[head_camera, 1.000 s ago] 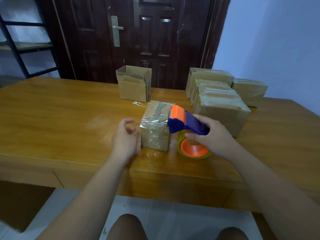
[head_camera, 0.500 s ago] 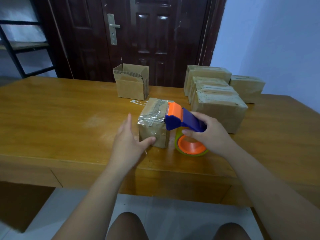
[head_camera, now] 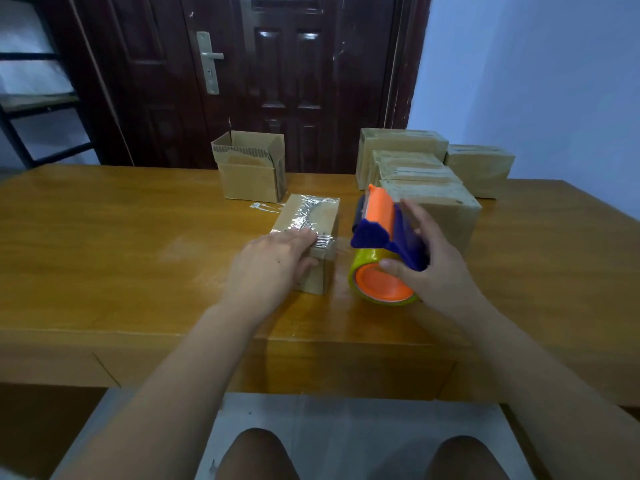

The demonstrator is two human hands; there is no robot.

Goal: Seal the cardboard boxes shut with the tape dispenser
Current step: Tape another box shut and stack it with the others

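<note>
Wooden table (head_camera: 104, 271) — left hand (head_camera: 273, 261) presses taped box (head_camera: 313, 216), right hand (head_camera: 436, 268) grips tape dispenser (head_camera: 381, 220).

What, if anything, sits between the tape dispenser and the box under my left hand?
Nothing visible. Only a bare strip of table separates the tape dispenser, held by the right hand, from the taped box. The left hand lies flat on that box's near top edge, not in the gap.
</note>
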